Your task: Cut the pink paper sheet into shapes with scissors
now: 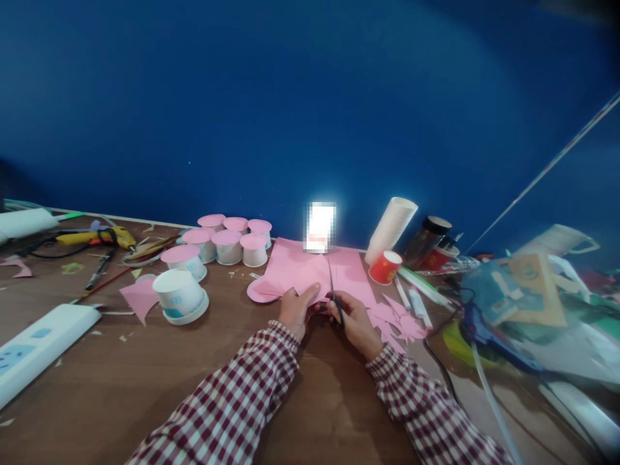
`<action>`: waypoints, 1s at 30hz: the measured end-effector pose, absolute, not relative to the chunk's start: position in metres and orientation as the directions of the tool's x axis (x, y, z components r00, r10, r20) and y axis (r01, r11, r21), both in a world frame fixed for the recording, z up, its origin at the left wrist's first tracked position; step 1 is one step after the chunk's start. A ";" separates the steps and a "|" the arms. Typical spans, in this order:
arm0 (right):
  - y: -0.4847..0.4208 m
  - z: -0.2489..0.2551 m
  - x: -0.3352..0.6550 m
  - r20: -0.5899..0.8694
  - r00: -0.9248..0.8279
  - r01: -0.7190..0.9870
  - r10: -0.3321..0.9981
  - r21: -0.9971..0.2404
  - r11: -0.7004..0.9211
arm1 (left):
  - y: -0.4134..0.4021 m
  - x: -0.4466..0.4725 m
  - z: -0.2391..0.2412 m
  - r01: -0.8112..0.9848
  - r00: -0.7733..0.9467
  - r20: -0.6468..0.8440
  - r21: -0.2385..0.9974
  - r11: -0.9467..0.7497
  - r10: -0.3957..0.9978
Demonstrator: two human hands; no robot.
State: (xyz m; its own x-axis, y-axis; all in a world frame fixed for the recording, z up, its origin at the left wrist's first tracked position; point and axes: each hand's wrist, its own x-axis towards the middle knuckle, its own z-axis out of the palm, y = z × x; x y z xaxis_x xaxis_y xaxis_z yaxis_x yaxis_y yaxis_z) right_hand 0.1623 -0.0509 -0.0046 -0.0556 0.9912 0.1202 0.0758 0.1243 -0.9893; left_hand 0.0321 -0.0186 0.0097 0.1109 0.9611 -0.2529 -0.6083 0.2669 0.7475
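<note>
In the head view, my left hand [296, 311] pinches the near edge of a pink paper sheet [285, 265], thumb on top. My right hand [357, 321] is closed around the dark handles of a pair of scissors [338, 309]. The blades point away from me, over the paper. Whether they are apart is too small to tell. A rounded pink piece [258, 290] lies at the sheet's left corner. To the right of the sheet are pink paper scraps [400, 321]. Both hands partly hide the paper between them.
Several paper cups [227, 253] with pink round tops stand at left, near a white cup [177, 290]. Farther left are a yellow glue gun [121, 237] and a power strip [46, 349]. At right are stacked cups [393, 226], a red cup [386, 267] and a blue glue gun [494, 339].
</note>
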 end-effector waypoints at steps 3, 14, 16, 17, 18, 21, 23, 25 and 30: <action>-0.051 -0.005 0.162 0.127 -0.057 0.075 0.990 -0.989 0.131 | -0.019 0.032 0.011 -0.611 0.114 -0.259 0.743 0.273 0.959; -0.051 -0.006 0.163 0.106 -0.048 0.081 0.993 -0.991 0.109 | -0.018 0.032 0.010 -0.607 0.094 -0.240 0.755 0.247 0.966; -0.050 -0.005 0.163 0.105 -0.044 0.088 0.993 -0.990 0.109 | -0.018 0.032 0.009 -0.613 0.085 -0.236 0.754 0.238 0.968; -0.051 -0.005 0.163 0.105 -0.046 0.086 0.993 -0.990 0.109 | -0.018 0.032 0.009 -0.617 0.084 -0.234 0.751 0.235 0.969; -0.051 -0.005 0.163 0.107 -0.047 0.081 0.993 -0.991 0.110 | -0.018 0.032 0.009 -0.621 0.085 -0.230 0.749 0.232 0.969; -0.051 -0.004 0.162 0.099 -0.053 0.059 0.994 -0.993 0.102 | -0.017 0.031 0.007 -0.622 0.101 -0.217 0.748 0.231 0.971; -0.051 -0.004 0.162 0.093 -0.052 0.060 0.994 -0.994 0.096 | -0.017 0.031 0.005 -0.616 0.103 -0.221 0.751 0.237 0.970; -0.051 -0.005 0.163 0.096 -0.051 0.068 0.994 -0.993 0.100 | -0.017 0.032 0.004 -0.610 0.103 -0.232 0.754 0.246 0.967; -0.051 -0.006 0.163 0.105 -0.045 0.066 0.994 -0.992 0.107 | -0.016 0.032 0.006 -0.611 0.092 -0.246 0.751 0.250 0.965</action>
